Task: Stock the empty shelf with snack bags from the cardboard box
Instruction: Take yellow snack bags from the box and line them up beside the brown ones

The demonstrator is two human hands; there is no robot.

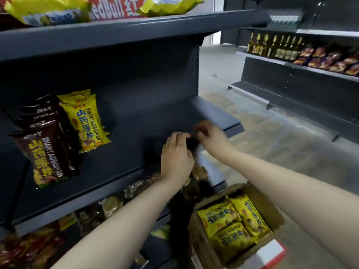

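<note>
The dark grey shelf (136,133) carries a row of brown snack bags (44,152) at its left, with a row of yellow snack bags (85,121) beside them. Its right half is bare. Over that part my left hand (177,154) and my right hand (209,136) both pinch the top of a blurred brown snack bag (200,171), which hangs down in front of the shelf's edge. The open cardboard box (272,210) stands on the floor at lower right, with several yellow bags (233,226) inside.
The shelf below holds clear packets of snacks (116,202). Yellow bags (48,10) lie on the shelf above. Across the grey floor aisle (272,142), another rack has bottles (275,47) and snack packets (330,61).
</note>
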